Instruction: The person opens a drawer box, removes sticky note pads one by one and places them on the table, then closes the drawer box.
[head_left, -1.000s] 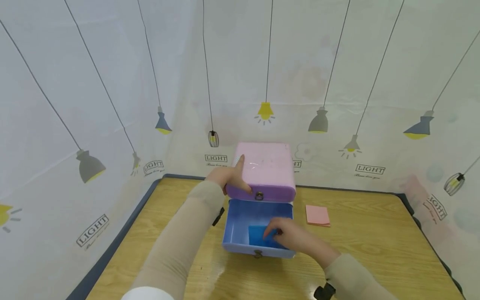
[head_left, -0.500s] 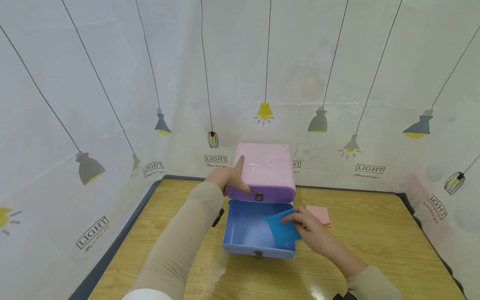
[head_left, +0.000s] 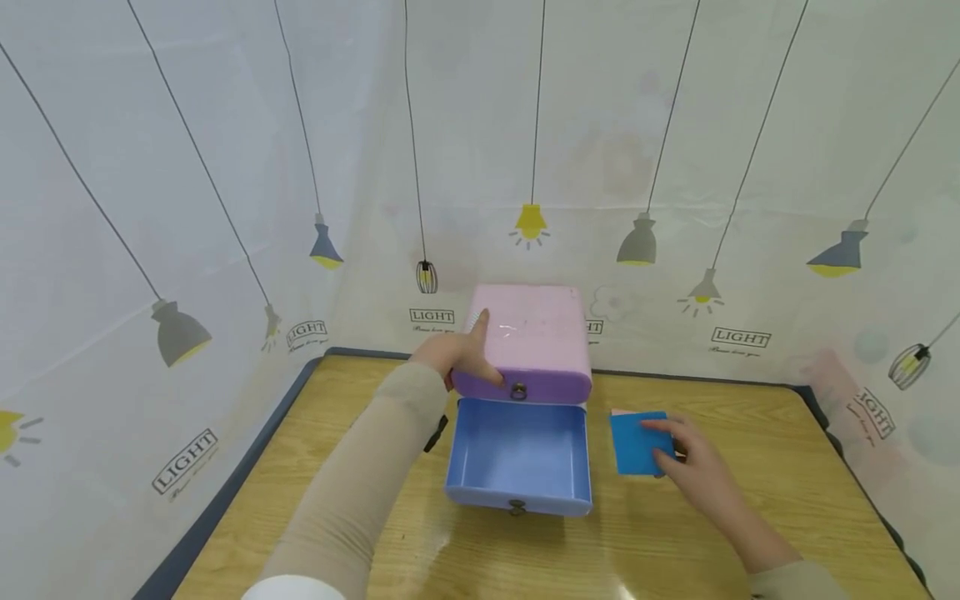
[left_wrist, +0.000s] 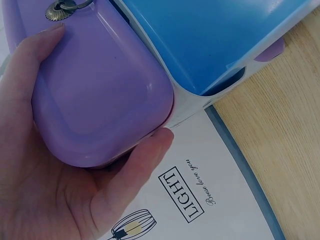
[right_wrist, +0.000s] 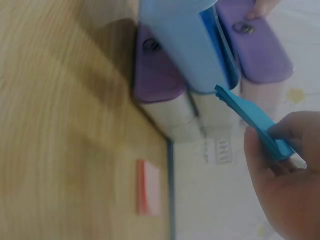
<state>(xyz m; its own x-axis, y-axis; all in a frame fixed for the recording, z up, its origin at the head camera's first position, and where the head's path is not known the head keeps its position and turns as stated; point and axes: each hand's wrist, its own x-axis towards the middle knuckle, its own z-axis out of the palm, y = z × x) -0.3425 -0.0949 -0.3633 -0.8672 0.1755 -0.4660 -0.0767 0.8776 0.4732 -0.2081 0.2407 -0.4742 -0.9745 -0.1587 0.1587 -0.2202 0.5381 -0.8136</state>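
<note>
A small drawer box with a pink top and purple front stands against the back wall. My left hand grips its left front corner. In the left wrist view, the thumb lies on the purple drawer front. The blue drawer below is pulled out, with nothing seen inside. My right hand pinches a pad of blue sticky notes at its right edge, right of the drawer. In the right wrist view the blue pad is held above the table. A pink sticky-note pad lies on the table, mostly hidden behind it in the head view.
Another purple drawer front shows under the blue drawer in the right wrist view. The wooden table runs back to a wall covering printed with lamps. A dark border edges the tabletop.
My right hand has lifted the blue sticky-note pad out of the drawer and carried it right, over the pink pad. My left hand has stayed on the box.
</note>
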